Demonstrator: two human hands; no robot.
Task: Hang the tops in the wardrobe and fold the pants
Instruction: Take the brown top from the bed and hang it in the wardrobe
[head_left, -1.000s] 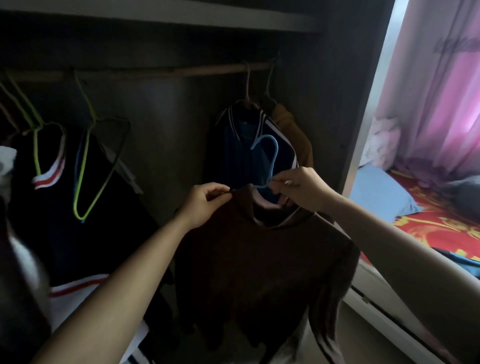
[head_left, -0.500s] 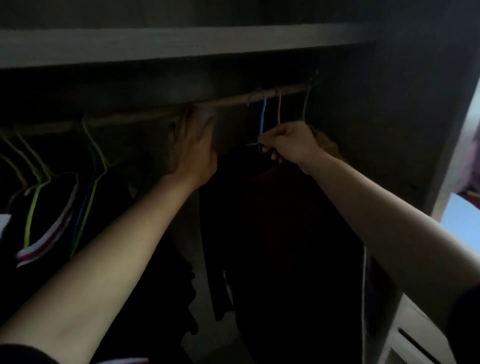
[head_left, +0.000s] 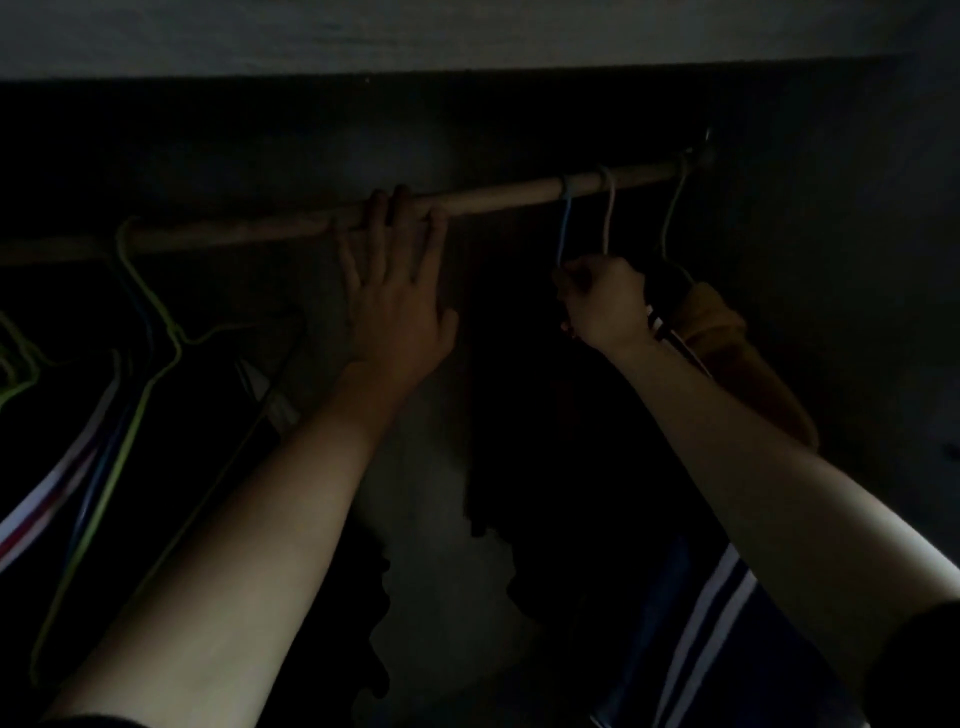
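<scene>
Blue hanger (head_left: 565, 223) was hooked on rail (head_left: 498, 200), upper right.
Right hand (head_left: 605, 304) pinched its neck; dark top (head_left: 545, 441) hung below; left hand (head_left: 400, 301) rested straight-fingered on rail; bare rail between; cream hanger (head_left: 609, 218) just right.

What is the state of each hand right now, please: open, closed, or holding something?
Left hand: open, fingers stretched up against the wooden rail.
Right hand: closed, pinching the neck of the blue hanger hooked over the rail.
</scene>
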